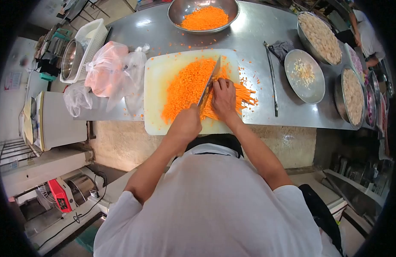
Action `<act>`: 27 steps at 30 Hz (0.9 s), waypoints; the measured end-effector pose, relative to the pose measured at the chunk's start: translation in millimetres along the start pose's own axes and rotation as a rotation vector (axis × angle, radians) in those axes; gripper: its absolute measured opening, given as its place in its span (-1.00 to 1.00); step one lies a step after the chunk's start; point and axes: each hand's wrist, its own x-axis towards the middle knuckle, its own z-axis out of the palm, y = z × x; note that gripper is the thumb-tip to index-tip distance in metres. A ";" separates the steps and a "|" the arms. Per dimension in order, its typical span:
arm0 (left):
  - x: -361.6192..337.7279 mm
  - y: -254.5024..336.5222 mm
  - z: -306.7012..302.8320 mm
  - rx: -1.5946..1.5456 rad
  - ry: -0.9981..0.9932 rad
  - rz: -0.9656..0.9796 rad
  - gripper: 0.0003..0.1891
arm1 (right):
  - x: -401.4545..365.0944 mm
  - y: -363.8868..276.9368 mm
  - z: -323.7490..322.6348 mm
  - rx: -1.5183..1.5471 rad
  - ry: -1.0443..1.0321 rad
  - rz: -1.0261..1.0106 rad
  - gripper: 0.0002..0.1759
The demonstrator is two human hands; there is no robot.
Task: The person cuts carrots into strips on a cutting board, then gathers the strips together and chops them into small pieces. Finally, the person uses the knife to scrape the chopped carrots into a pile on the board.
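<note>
My left hand (186, 123) is closed round the handle of a kitchen knife (210, 80), its blade slanting away up the white cutting board (157, 68). Fingers curled, my right hand (224, 97) presses down on a bundle of thin carrot sticks (244, 95) right beside the blade. The sticks poke out to the right of that hand. Left of the knife a broad heap of finely diced carrot (185, 88) covers the middle of the board. Small orange bits lie scattered round the board's edges.
Behind the board stands a metal bowl (174, 16) of diced carrot. Plastic bags (107, 70) and a white basket (94, 48) are to the left. On the right lie a thin metal rod (273, 85), a bowl with chopped bits (309, 92) and large bowls of pale food (320, 36).
</note>
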 end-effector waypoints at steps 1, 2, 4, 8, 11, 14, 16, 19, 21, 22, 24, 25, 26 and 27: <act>-1.0 -7.4 13.9 0.002 -0.009 0.002 -0.82 | -0.1 -1.2 -2.4 -0.001 -0.001 0.009 -0.72; 2.1 -21.4 38.0 -0.013 0.019 -0.015 -0.82 | 1.1 -2.1 -4.3 0.009 0.019 0.005 -0.71; 9.3 -28.7 58.2 -0.032 0.050 -0.041 -0.82 | 0.2 -4.2 -4.3 0.023 0.032 -0.005 -0.71; 37.5 -17.9 29.4 -0.072 0.154 0.006 -0.83 | -2.8 -0.9 -1.6 0.025 0.021 -0.020 -0.74; 14.2 -11.6 12.1 0.006 0.091 -0.015 -0.84 | 2.2 3.8 -8.5 0.116 -0.027 0.039 -0.80; 15.8 -29.9 34.4 -0.015 0.129 -0.070 -0.88 | 15.9 11.5 -21.8 0.193 -0.057 0.081 -0.84; 29.8 -34.2 34.7 0.012 0.114 -0.025 -0.89 | 23.3 28.0 -20.8 0.190 -0.048 0.070 -0.84; 16.6 -19.0 3.3 0.008 0.086 -0.012 -0.89 | 21.3 49.2 -9.5 0.158 -0.081 0.025 -0.80; 5.2 -14.9 6.3 0.008 0.106 -0.047 -0.89 | 11.3 45.0 -8.0 0.193 -0.087 0.036 -0.80; 3.2 -13.2 7.3 0.004 0.125 -0.084 -0.89 | 7.0 41.4 -8.6 0.227 -0.098 0.047 -0.80; 18.7 -39.5 35.4 0.010 0.135 -0.033 -0.89 | 2.1 33.7 -10.1 0.244 -0.064 0.052 -0.79; 21.3 -39.7 36.0 0.013 0.146 0.009 -0.88 | 0.5 28.2 -10.2 0.241 0.027 0.060 -0.79; 23.0 -42.3 33.1 0.014 0.149 0.018 -0.88 | 2.1 25.3 -11.2 0.234 0.126 0.067 -0.80; 16.9 -27.7 13.9 0.017 0.118 0.003 -0.88 | 0.5 24.0 -11.8 0.231 0.126 0.068 -0.80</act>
